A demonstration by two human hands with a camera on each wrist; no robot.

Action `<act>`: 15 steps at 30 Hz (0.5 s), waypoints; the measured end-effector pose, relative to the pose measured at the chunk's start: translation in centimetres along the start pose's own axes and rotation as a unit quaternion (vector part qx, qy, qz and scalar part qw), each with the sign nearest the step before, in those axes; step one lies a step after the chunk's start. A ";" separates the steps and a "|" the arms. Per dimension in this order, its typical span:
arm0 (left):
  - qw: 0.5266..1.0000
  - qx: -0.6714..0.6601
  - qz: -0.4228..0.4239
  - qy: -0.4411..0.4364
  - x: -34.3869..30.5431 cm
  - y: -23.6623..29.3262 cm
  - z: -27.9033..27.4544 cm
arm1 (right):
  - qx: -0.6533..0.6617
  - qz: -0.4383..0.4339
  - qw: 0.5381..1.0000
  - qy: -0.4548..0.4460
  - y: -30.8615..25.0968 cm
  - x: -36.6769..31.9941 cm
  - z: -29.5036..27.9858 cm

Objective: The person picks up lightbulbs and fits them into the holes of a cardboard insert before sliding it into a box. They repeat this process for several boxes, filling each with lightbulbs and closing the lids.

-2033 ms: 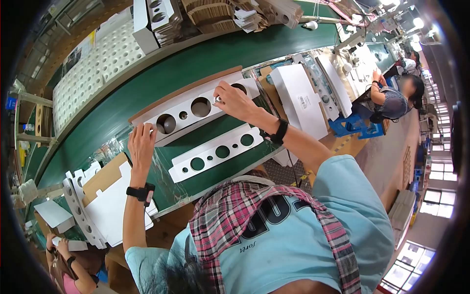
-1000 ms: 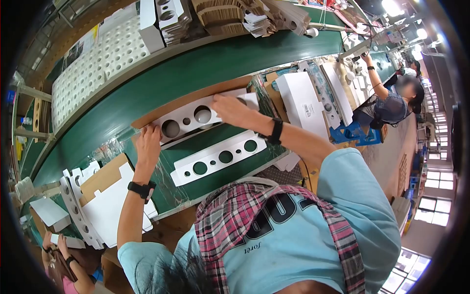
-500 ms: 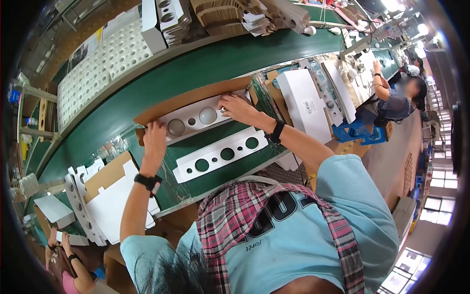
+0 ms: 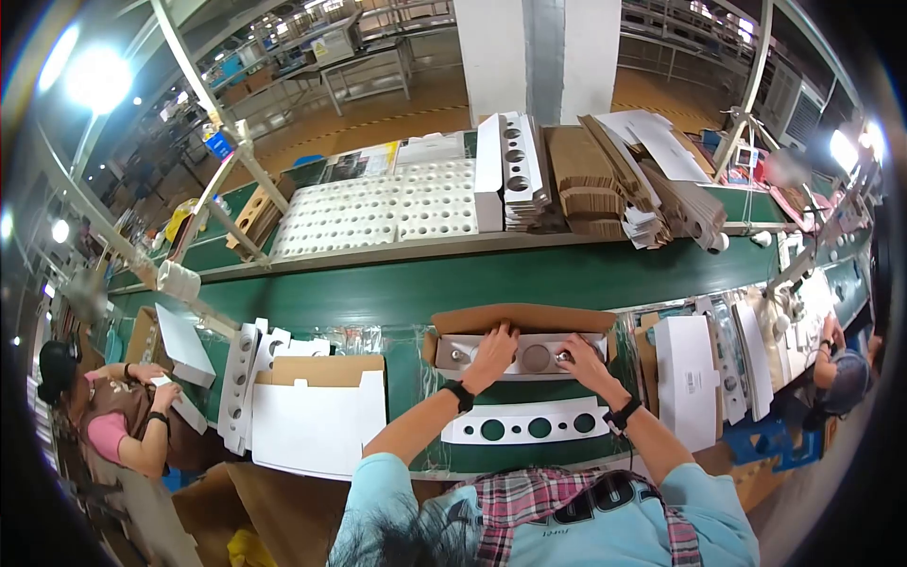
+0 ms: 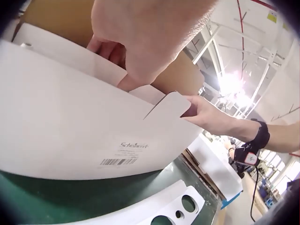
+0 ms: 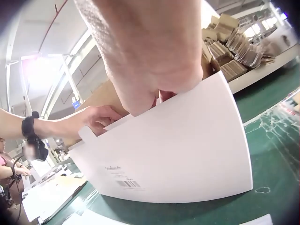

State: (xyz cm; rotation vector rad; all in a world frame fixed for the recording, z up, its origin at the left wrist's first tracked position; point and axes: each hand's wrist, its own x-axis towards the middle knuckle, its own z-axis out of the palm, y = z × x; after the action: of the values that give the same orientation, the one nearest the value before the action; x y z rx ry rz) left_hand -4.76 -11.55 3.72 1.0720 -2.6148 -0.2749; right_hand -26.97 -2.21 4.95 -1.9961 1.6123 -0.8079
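Observation:
An oblong white box (image 4: 529, 376) with a raised brown flap (image 4: 529, 314) lies on the green table, its long side facing the person. Inside is a white insert with round openings; a greyish round face (image 4: 537, 357) fills one between the hands. My left hand (image 4: 493, 357) reaches into the middle of the box, its fingertips near the flap; I cannot tell whether they grip anything. Toward the box's right end, my right hand (image 4: 588, 367) pinches a small silver part (image 4: 564, 357). A similar silver part (image 4: 458, 354) shows at the left end. Both wrist views hide the fingertips behind the box wall.
A loose white insert with holes (image 4: 515, 425) lies in front of the box. Flat white cartons (image 4: 316, 420) lie left, and a white box (image 4: 687, 378) stands right. A perforated white tray (image 4: 378, 213) and cardboard stacks (image 4: 586, 175) line the back shelf. Other people sit at both sides.
The insert has gone down into the box. My left hand has moved from the box's left end to its middle; the right stays near the right end. The head view has turned and lifted.

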 end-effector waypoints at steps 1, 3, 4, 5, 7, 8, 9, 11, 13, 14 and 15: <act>1.000 0.005 -0.002 -0.003 0.3 0.0 -0.2 | 0.006 -0.002 1.000 0.002 0.1 0.0 0.1; 0.999 -0.031 -0.007 -0.029 1.4 -0.1 -1.2 | 0.011 -0.009 1.000 0.008 0.5 -0.1 0.3; 0.998 -0.049 -0.011 -0.040 1.7 -0.1 -1.7 | 0.010 -0.017 1.000 0.013 0.8 0.1 0.5; 0.998 -0.063 0.017 0.006 2.0 -0.8 -0.8 | 0.009 -0.026 1.000 0.015 1.1 0.3 0.6; 0.999 -0.030 0.012 -0.026 2.7 -0.1 -1.3 | 0.000 -0.021 1.000 0.010 1.7 0.4 0.6; 0.999 -0.015 0.005 -0.044 2.8 0.1 -1.5 | -0.002 -0.019 1.000 0.004 2.0 0.5 0.9; 0.999 -0.029 0.000 -0.035 2.8 0.1 -1.3 | -0.002 -0.013 1.000 0.004 1.7 0.6 0.8; 0.999 -0.031 0.014 -0.035 2.5 -0.9 -0.4 | 0.006 -0.015 1.000 0.006 1.5 0.6 1.0; 0.998 -0.029 0.032 -0.051 2.6 -1.4 -0.9 | 0.000 -0.009 1.000 0.014 1.7 0.5 1.1; 0.998 -0.036 0.030 -0.033 2.5 -1.7 -0.7 | -0.006 0.005 1.000 0.013 2.0 0.5 1.5; 0.993 -0.017 0.019 -0.119 3.1 -2.8 0.2 | 0.008 -0.013 1.000 0.009 2.3 0.6 1.7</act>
State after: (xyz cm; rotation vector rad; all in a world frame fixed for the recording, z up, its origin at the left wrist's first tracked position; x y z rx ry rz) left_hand -5.10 -15.69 3.32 1.0329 -2.8251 -0.4625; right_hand -27.36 -3.30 2.26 -2.0080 1.5895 -0.8480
